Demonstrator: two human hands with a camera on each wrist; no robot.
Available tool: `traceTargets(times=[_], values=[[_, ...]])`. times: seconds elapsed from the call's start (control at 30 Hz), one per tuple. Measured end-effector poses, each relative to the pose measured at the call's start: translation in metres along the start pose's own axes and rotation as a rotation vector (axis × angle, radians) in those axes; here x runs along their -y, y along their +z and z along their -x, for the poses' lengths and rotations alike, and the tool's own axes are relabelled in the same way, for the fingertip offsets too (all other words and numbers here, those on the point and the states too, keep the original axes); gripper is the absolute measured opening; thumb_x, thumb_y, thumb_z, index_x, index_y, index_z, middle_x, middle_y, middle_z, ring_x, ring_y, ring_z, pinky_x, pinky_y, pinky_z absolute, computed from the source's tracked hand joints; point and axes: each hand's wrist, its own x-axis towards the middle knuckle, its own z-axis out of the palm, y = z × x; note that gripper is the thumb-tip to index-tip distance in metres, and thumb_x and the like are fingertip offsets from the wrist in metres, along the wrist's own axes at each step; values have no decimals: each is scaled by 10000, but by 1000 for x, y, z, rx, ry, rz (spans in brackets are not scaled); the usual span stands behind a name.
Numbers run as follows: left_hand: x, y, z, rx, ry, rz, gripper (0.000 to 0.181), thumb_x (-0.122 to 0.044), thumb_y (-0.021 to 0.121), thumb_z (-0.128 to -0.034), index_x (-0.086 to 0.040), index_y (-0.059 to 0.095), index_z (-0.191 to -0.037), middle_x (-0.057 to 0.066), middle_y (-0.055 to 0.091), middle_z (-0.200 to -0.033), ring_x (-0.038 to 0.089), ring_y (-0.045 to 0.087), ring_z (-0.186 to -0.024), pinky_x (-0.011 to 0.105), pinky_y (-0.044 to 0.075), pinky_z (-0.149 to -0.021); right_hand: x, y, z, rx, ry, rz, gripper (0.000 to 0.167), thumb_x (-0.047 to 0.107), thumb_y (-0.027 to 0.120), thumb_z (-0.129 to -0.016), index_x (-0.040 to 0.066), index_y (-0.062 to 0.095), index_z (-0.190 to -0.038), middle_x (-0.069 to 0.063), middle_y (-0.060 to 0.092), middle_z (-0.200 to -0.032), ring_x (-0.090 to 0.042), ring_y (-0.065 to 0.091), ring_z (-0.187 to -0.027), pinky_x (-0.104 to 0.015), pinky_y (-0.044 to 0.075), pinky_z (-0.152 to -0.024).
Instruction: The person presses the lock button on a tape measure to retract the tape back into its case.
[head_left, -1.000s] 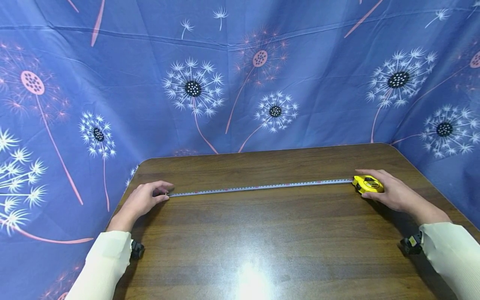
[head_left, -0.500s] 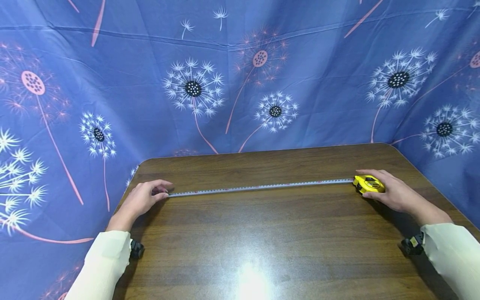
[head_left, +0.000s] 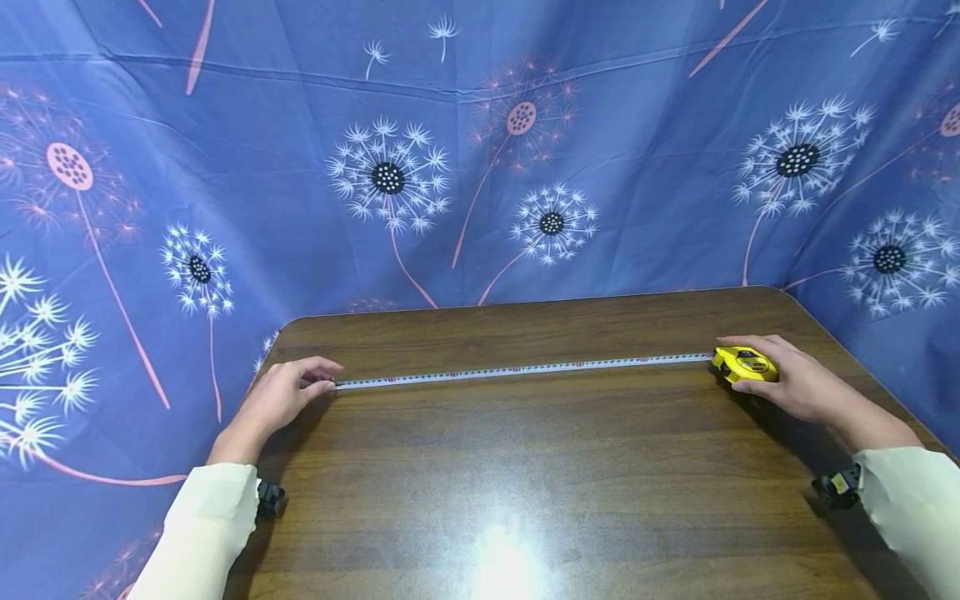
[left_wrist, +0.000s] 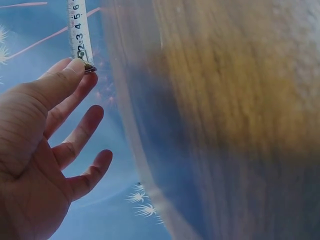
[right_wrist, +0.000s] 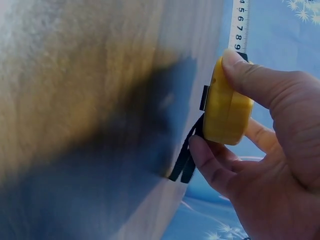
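A yellow tape measure [head_left: 744,365] is in my right hand [head_left: 806,385], thumb on its near side and fingers behind. Its white blade [head_left: 517,369] runs out straight to the left, across the far half of the table. At the blade's end my left hand [head_left: 277,400] pinches the tip between thumb and forefinger. In the left wrist view the metal end hook [left_wrist: 90,68] shows beside the thumb, while the other fingers are spread loosely. A black strap [right_wrist: 186,157] hangs from the yellow case [right_wrist: 225,107] in the right wrist view.
The brown wooden table [head_left: 420,467] has rounded far corners and a bright glare spot near the front. Behind it and at both sides hangs a blue cloth [head_left: 637,100] printed with dandelions. Dark wrist cameras [head_left: 270,497] sit at both cuffs.
My right hand has moved slightly right with the tape case. The left hand has shifted a little away from me, and the blade now looks slightly higher in the view.
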Motion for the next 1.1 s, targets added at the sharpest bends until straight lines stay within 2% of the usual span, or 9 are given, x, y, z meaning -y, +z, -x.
traceTargets(times=[0.23, 0.57, 0.83, 0.93, 1.0, 1.1], values=[[-6, -5, 1, -35, -12, 11, 230, -146, 709, -995, -168, 740, -1222, 13, 761, -1079, 267, 740, -951, 516, 557, -791, 0, -9, 0, 0, 5, 30, 656, 72, 840, -862, 76, 539, -1445, -269, 552, -1276, -424, 541, -1080, -535, 436, -762], [-13, -11, -2, -129, 88, 30, 200, -89, 717, -979, -142, 749, -1169, 26, 765, -1067, 263, 735, -911, 523, 548, -796, 1, -21, -1, -11, -4, 50, 653, 56, 846, -850, 81, 551, -1432, -232, 562, -1252, -361, 530, -1052, -446, 427, -740], [-18, -14, -2, -214, 166, -7, 196, -69, 732, -962, -184, 763, -1118, -24, 767, -1039, 254, 725, -929, 501, 527, -828, -2, -27, 1, -69, -73, 90, 658, 56, 869, -819, 112, 587, -1411, -169, 598, -1245, -142, 458, -1034, -314, 398, -722], [-19, -16, -2, -230, 180, -7, 198, -65, 734, -959, -185, 764, -1113, -26, 767, -1036, 259, 727, -934, 499, 526, -837, -2, -29, 1, -76, -84, 86, 652, 55, 865, -822, 114, 589, -1410, -172, 600, -1255, -145, 445, -1054, -286, 366, -745], [-19, -17, -2, -235, 182, -4, 195, -63, 735, -957, -183, 765, -1108, -20, 767, -1043, 262, 729, -934, 501, 526, -843, -2, -30, 1, -73, -82, 77, 652, 45, 861, -823, 106, 587, -1411, -197, 594, -1270, -203, 459, -1077, -282, 348, -762], [-21, -18, -2, -245, 185, -9, 185, -66, 737, -957, -189, 770, -1090, -13, 765, -1052, 263, 729, -929, 500, 525, -833, 0, -33, 0, -53, -60, 61, 647, 33, 848, -836, 95, 573, -1419, -240, 566, -1289, -311, 484, -1095, -355, 376, -773]])
